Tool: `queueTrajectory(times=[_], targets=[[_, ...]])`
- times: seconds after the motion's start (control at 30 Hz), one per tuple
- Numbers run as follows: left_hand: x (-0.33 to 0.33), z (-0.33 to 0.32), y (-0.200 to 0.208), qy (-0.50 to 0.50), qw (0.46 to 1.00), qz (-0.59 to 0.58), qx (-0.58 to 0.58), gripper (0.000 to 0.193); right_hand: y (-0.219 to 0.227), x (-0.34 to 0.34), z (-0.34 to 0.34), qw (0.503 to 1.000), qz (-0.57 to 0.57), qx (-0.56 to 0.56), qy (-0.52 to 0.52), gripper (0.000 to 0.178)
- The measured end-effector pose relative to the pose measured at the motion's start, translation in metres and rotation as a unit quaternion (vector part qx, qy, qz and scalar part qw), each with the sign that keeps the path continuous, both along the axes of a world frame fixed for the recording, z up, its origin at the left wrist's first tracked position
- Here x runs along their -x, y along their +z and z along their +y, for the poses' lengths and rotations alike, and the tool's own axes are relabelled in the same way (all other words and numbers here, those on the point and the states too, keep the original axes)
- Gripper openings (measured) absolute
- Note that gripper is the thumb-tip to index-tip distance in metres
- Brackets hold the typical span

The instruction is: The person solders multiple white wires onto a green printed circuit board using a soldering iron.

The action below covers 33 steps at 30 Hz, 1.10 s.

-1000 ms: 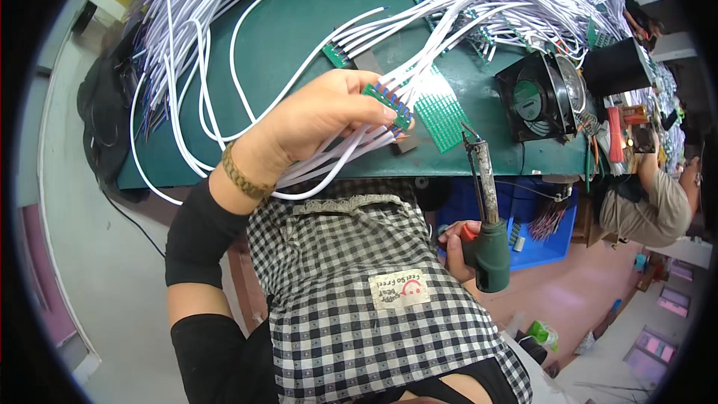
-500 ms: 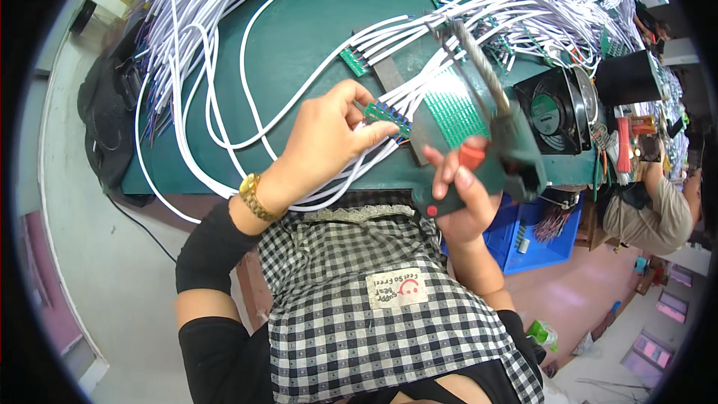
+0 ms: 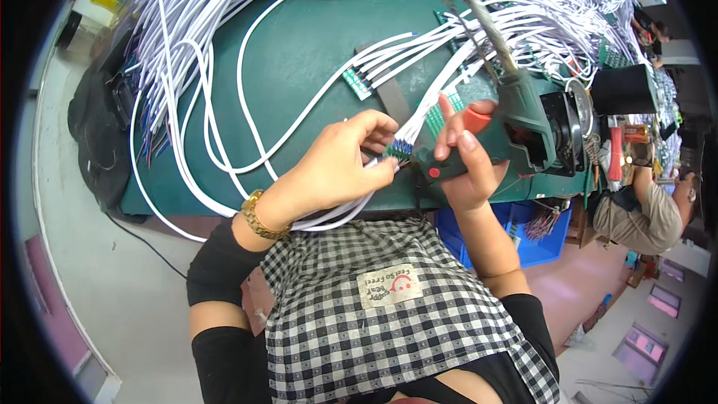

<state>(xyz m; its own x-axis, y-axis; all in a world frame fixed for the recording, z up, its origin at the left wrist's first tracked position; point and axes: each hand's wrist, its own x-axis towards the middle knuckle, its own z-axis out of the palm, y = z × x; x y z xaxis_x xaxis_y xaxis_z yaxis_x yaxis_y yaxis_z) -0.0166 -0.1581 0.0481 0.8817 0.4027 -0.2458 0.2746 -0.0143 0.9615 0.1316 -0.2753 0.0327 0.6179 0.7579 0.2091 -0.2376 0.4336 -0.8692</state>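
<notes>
My left hand is closed around a small green circuit board, pinching it at its left end. Several white cables run from this board toward the far side of the table. In my right hand is a dark green soldering gun with an orange-red trigger, its metal barrel pointing away from me. The gun is apart from the board. Behind the held board lie a gridded green board panel, partly covered, and a flat grey bar. Another wired board rests farther left.
A thick bundle of white cables fills the far left, and more wired cables lie at the far right. Right of the gun stand a black fan and a black box. Below the table edge is a blue bin. A person sits at right.
My left hand has brought the held board nearer to me and slightly right. The soldering gun in my right hand has shifted away from me and a little right, uncovering less of the panel.
</notes>
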Motion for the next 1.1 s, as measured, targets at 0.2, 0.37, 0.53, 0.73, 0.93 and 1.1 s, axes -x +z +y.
queueTrajectory(times=[0.2,0.37,0.53,0.73,0.93,1.1], targets=[[-0.037,0.028,0.008,-0.121,0.986,0.036,0.107,0.058,-0.009,-0.003,-0.035,0.987,-0.026,-0.025,-0.159,0.037],[-0.118,0.026,0.006,-0.128,0.929,0.068,-0.339,0.049,-0.004,0.017,-0.06,0.973,-0.026,-0.016,-0.228,0.037],[-0.148,0.036,-0.011,-0.136,0.949,0.078,-0.274,0.021,0.002,0.036,-0.082,0.968,-0.035,-0.023,-0.247,0.038],[-0.138,0.07,-0.006,0.005,0.954,-0.002,0.301,0.013,0.003,0.037,-0.104,0.953,-0.05,-0.026,-0.299,0.038],[-0.13,0.095,0.009,-0.038,0.934,0.026,0.354,0.024,0.006,0.043,-0.108,0.954,-0.054,-0.022,-0.294,0.038],[-0.131,0.08,-0.001,-0.316,0.846,-0.097,0.418,0.032,-0.003,0.039,-0.112,0.953,-0.038,-0.026,-0.299,0.037]])
